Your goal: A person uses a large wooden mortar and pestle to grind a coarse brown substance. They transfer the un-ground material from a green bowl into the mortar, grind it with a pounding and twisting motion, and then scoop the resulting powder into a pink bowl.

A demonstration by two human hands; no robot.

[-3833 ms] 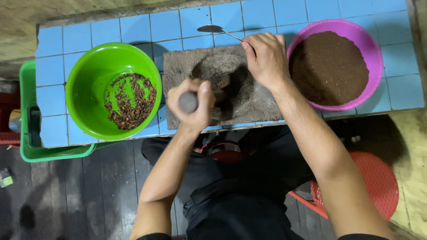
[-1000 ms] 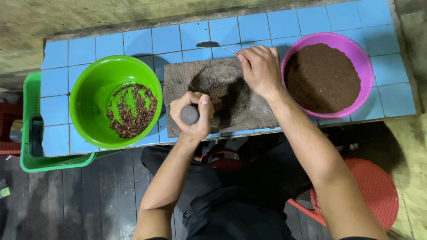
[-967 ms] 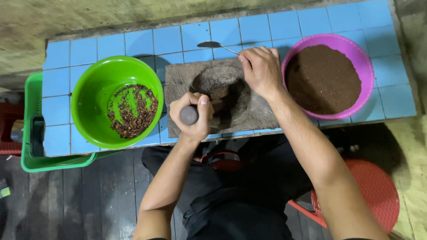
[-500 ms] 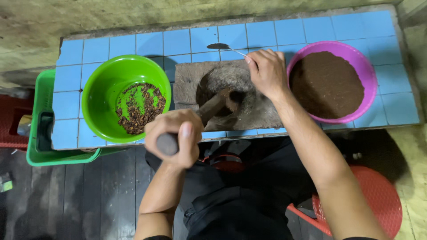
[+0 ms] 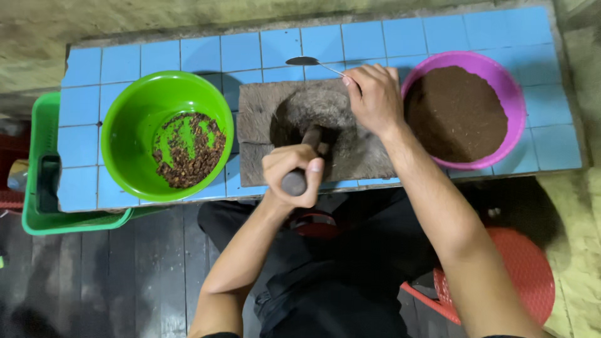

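The left hand grips the dark pestle (tilted into the square stone mortar); the right hand pinches a metal spoon.

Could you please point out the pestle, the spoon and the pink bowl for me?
pestle [image 5: 308, 141], head view, on its shaft above the gripping hand.
spoon [image 5: 303, 61], head view, on its metal bowl.
pink bowl [image 5: 510, 84], head view, on its right rim.

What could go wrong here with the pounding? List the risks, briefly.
1. The right hand, holding a spoon, rests on the rim of the stone mortar close to the pestle gripped by the left hand; a stray stroke might hit the fingers.
2. The mortar sits near the front edge of the tiled table; hard blows could shift it.
3. Grounds may scatter out.
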